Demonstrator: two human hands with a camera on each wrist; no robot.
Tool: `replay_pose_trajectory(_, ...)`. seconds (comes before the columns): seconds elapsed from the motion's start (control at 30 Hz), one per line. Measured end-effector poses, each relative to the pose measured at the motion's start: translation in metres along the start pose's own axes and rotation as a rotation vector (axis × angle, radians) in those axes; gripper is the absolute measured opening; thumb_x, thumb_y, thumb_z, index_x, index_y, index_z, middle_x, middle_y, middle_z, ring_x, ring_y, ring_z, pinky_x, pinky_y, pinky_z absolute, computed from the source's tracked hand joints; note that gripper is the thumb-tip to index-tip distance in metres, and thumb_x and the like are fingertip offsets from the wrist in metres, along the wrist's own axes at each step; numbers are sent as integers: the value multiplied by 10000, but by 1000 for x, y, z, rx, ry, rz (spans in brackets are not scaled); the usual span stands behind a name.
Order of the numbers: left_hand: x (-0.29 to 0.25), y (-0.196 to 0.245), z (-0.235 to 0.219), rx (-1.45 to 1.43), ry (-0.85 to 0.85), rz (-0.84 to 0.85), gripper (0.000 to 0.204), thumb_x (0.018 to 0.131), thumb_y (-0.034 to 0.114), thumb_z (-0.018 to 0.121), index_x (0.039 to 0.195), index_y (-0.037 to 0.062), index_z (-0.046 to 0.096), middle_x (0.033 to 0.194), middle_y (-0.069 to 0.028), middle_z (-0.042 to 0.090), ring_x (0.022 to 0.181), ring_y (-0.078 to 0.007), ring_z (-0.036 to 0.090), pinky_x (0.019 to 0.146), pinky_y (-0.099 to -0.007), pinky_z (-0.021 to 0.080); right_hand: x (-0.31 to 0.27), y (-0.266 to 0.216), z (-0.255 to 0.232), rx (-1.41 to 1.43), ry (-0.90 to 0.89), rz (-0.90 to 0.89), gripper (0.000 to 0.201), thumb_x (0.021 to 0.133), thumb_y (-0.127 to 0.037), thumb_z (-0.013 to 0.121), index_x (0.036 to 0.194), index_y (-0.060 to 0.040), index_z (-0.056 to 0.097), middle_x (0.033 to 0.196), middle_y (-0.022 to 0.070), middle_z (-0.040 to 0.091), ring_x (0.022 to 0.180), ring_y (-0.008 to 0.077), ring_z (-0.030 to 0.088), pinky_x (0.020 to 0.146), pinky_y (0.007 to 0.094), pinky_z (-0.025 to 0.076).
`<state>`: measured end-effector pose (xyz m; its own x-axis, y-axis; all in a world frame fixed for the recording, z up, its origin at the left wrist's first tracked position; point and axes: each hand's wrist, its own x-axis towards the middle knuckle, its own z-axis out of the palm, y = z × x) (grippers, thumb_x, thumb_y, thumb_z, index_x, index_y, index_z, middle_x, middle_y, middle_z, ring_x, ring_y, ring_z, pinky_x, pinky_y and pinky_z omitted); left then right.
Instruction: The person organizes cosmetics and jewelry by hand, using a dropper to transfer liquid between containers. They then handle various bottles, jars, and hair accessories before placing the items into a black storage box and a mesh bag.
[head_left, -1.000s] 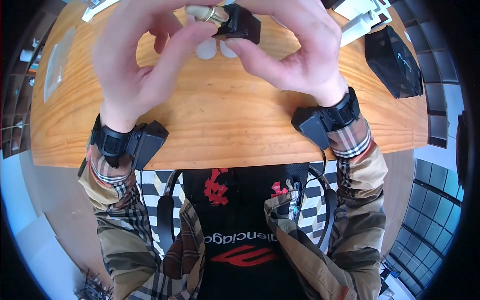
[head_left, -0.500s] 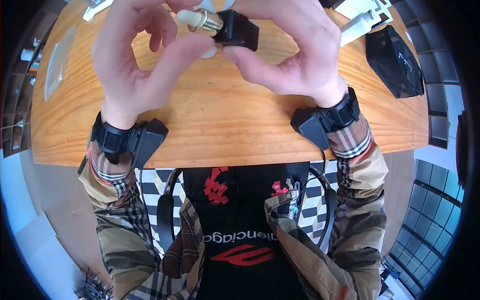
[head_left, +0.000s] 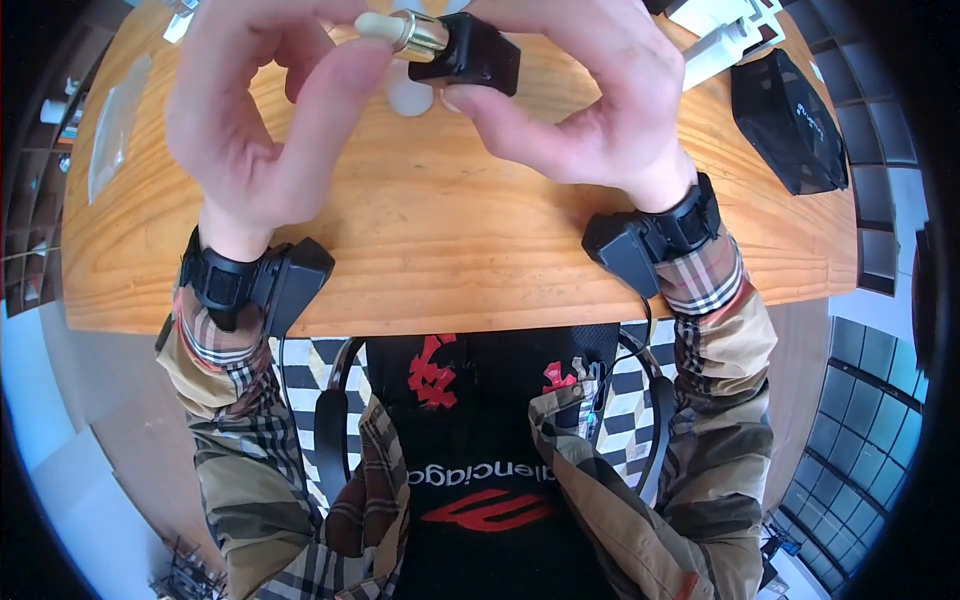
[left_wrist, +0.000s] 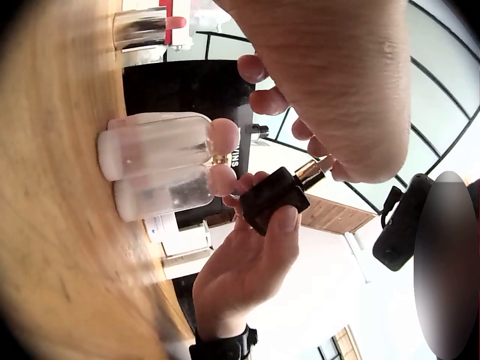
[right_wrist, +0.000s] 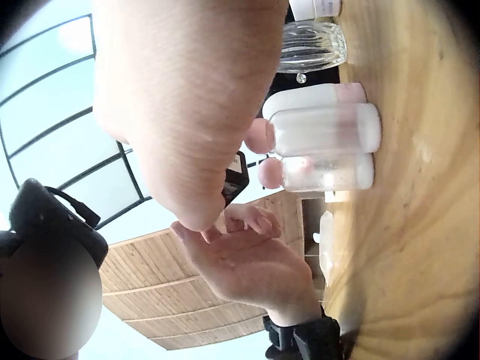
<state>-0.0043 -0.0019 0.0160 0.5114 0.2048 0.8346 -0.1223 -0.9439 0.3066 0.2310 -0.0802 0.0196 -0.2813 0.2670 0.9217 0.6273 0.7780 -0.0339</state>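
Note:
A black square bottle [head_left: 480, 60] lies tilted in the air, gripped between the thumb and fingers of my right hand [head_left: 600, 95]. Its gold-collared dropper cap [head_left: 425, 33] points left and ends in a pale bulb [head_left: 375, 25]. At that bulb end is my left hand [head_left: 265, 120], thumb below and index finger above; the exact contact is partly hidden. In the left wrist view the right hand [left_wrist: 244, 274] holds the bottle [left_wrist: 271, 199] by its sides, and the gold collar [left_wrist: 309, 174] still joins it. My right hand hides most of the bottle in the right wrist view.
Frosted bottles with pink round caps [left_wrist: 223, 136] stand on the wooden table [head_left: 440, 240] behind the hands. A black pouch [head_left: 790, 125] and a white tube [head_left: 715, 55] lie at the right, a clear plastic sleeve [head_left: 118, 130] at the left.
My left thumb has shifted left, from the gold collar to the pale bulb's end, uncovering more of the cap. My right hand keeps its grip on the bottle, nearly still.

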Motion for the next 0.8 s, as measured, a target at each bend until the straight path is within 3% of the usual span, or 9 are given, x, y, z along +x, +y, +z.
replay_pose_trajectory(0.07,1,5,5,-90,99,-75,175,987,15,592,1144,-58,613,1197,-218,644,722,-104,566,654,-222,471,-7,11,4,-30,17,-58,382,650,-155,861,993,-36,742,948,100,713,801,256,666,731,327,482)
replay_pose_trajectory(0.17,-4,3,5,-62,112,-89,210,975,7,606,1173,-62,609,1218,-219,640,732,-109,576,650,-228,475,-15,21,12,-7,42,-70,380,652,-155,858,994,-36,745,946,100,715,803,253,667,729,326,483)
replay_pose_trajectory(0.27,-4,-6,1,-58,69,-11,227,969,-5,608,1188,-64,607,1233,-212,636,745,-114,587,640,-231,481,3,-7,-4,-11,-32,30,379,653,-159,856,995,-37,748,944,100,717,798,245,668,723,322,483)
replay_pose_trajectory(0.4,0,1,2,38,56,-36,217,975,5,613,1181,-62,609,1240,-205,635,748,-112,585,645,-229,481,0,0,3,47,20,-3,371,658,-163,856,991,-38,750,931,97,718,792,234,668,717,312,480)
replay_pose_trajectory(0.6,-5,1,5,-66,123,-63,210,973,15,625,1168,-59,617,1252,-210,635,743,-111,580,658,-229,481,2,-2,1,19,5,17,360,664,-166,856,983,-37,750,908,93,717,772,225,664,702,301,475)
replay_pose_trajectory(0.67,-4,3,5,-18,113,-104,213,971,13,622,1171,-61,618,1260,-217,632,741,-112,583,653,-228,476,-8,9,6,-33,18,-52,363,661,-168,859,981,-37,748,913,92,718,771,224,663,698,302,475)
replay_pose_trajectory(0.8,0,-2,1,-68,79,-61,216,971,10,620,1173,-67,617,1260,-225,633,737,-113,582,648,-225,471,5,-5,-4,6,-11,23,364,659,-168,861,979,-39,748,915,89,718,780,225,665,700,302,475)
